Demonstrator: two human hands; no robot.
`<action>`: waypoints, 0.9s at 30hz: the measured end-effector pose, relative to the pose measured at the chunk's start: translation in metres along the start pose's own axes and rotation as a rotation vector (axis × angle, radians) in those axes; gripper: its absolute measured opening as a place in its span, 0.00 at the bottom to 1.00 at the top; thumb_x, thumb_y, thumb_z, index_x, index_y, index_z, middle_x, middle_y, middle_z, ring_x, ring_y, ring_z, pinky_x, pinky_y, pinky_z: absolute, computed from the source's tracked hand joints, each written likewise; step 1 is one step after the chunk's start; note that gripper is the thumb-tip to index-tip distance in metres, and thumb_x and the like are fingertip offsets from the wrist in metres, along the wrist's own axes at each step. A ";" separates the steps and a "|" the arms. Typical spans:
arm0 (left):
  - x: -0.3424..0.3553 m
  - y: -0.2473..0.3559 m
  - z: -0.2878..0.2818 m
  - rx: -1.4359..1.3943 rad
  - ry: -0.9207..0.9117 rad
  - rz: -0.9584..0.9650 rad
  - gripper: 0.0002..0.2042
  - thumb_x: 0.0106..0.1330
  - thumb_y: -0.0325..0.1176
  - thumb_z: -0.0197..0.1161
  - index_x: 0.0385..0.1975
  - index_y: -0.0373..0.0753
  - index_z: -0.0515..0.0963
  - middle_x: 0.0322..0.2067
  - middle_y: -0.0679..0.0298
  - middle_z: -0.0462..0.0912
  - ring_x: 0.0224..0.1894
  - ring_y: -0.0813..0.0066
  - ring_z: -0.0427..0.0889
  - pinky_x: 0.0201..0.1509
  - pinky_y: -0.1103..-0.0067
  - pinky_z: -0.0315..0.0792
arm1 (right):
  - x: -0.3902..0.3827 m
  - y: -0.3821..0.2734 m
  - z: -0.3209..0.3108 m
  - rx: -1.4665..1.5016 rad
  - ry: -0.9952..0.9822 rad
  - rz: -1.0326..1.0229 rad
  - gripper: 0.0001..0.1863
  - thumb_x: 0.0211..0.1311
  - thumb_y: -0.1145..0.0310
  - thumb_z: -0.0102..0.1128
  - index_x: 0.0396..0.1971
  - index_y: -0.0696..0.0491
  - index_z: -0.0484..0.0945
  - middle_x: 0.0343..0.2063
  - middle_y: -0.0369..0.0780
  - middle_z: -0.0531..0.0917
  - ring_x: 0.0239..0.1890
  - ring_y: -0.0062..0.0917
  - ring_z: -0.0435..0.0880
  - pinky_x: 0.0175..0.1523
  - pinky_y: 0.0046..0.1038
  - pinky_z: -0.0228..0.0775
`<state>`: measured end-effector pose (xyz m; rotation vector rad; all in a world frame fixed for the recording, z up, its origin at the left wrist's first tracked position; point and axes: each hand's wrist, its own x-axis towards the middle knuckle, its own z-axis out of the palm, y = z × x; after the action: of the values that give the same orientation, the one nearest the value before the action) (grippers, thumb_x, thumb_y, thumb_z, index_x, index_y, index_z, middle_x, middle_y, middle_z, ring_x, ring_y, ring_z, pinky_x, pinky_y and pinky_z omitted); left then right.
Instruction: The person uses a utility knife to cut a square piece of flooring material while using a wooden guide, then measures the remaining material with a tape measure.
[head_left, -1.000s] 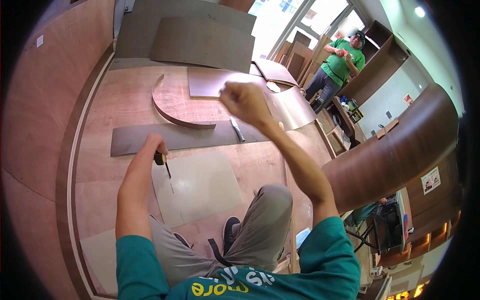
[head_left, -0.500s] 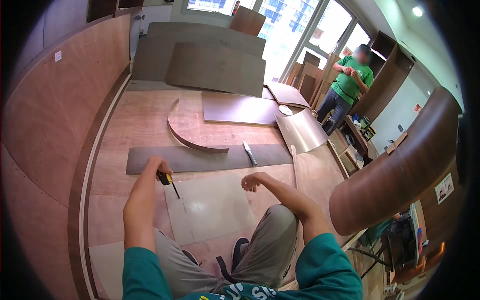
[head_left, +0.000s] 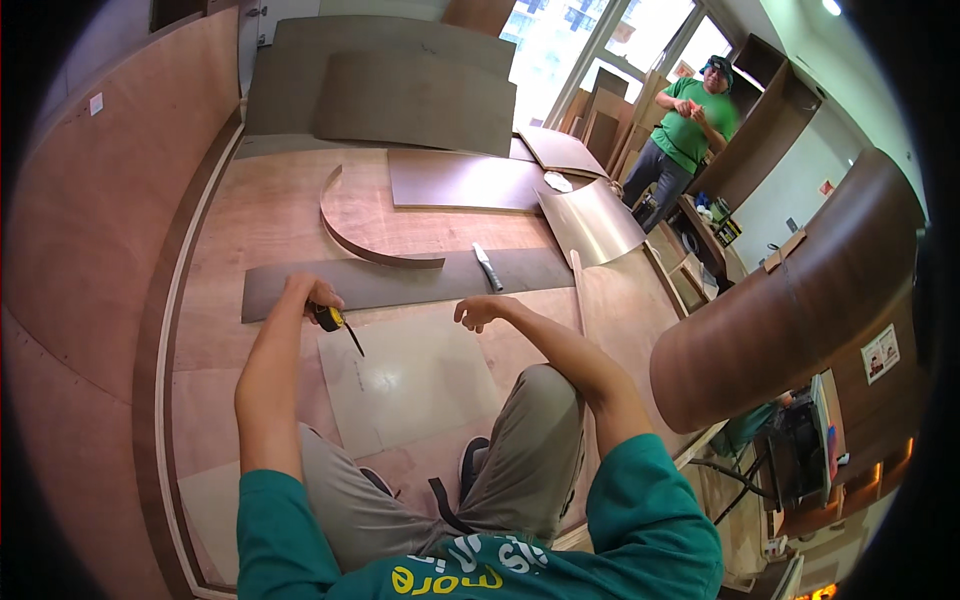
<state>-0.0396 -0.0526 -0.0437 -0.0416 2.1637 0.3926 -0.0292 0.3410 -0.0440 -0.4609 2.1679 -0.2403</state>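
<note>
My left hand (head_left: 317,292) is closed around a yellow and black tape measure (head_left: 328,318), whose thin black strap or tongue dangles over the upper left of a pale square sheet (head_left: 410,385). Short pencil-like marks show on that sheet below it. Over the sheet's far right edge hangs my right hand (head_left: 477,312), fingers loosely bent and apart, with nothing visible in it. Just beyond both hands lies a long grey-brown strip (head_left: 390,285). A putty knife (head_left: 487,267) with a grey handle rests on the strip, close to my right hand.
A curved brown band (head_left: 350,243) stands on edge across the strip. Large sheets (head_left: 415,105) lean at the far end. A bent shiny sheet (head_left: 592,222) lies at right, near a big curved brown panel (head_left: 790,295). A person in green (head_left: 685,130) stands at the far right.
My view has tipped slightly, so the whole scene sits higher in the picture. Both hands keep nearly the same places over the pale sheet, the tape measure still in the left.
</note>
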 end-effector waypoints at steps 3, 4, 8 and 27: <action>-0.006 0.009 0.001 0.031 -0.020 0.028 0.21 0.63 0.52 0.54 0.40 0.39 0.78 0.29 0.59 0.83 0.24 0.73 0.82 0.30 0.73 0.78 | -0.001 0.010 -0.011 0.138 0.038 -0.047 0.24 0.56 0.68 0.48 0.56 0.51 0.68 0.41 0.44 0.82 0.41 0.35 0.85 0.42 0.37 0.75; -0.014 0.010 0.001 0.046 -0.018 0.032 0.21 0.63 0.52 0.54 0.39 0.39 0.78 0.30 0.59 0.83 0.24 0.73 0.82 0.30 0.73 0.78 | -0.002 0.006 -0.015 0.166 0.067 -0.081 0.24 0.56 0.68 0.48 0.56 0.51 0.68 0.41 0.44 0.82 0.41 0.34 0.85 0.42 0.36 0.75; -0.032 0.006 0.006 0.070 0.006 -0.029 0.21 0.64 0.52 0.54 0.39 0.37 0.78 0.30 0.58 0.83 0.25 0.72 0.83 0.30 0.74 0.78 | -0.012 -0.015 -0.029 0.238 0.173 -0.227 0.23 0.56 0.69 0.50 0.54 0.53 0.69 0.39 0.44 0.82 0.37 0.31 0.85 0.40 0.33 0.75; -0.009 -0.007 0.006 0.035 -0.018 -0.007 0.21 0.64 0.53 0.52 0.40 0.41 0.78 0.32 0.59 0.83 0.26 0.72 0.84 0.28 0.74 0.76 | -0.222 -0.054 -0.264 0.077 1.038 0.035 0.37 0.56 0.70 0.53 0.65 0.60 0.51 0.30 0.47 0.83 0.28 0.27 0.85 0.33 0.27 0.79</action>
<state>-0.0282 -0.0587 -0.0419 -0.0258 2.1514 0.3494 -0.1088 0.3842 0.2930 -0.2653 3.1490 -0.6486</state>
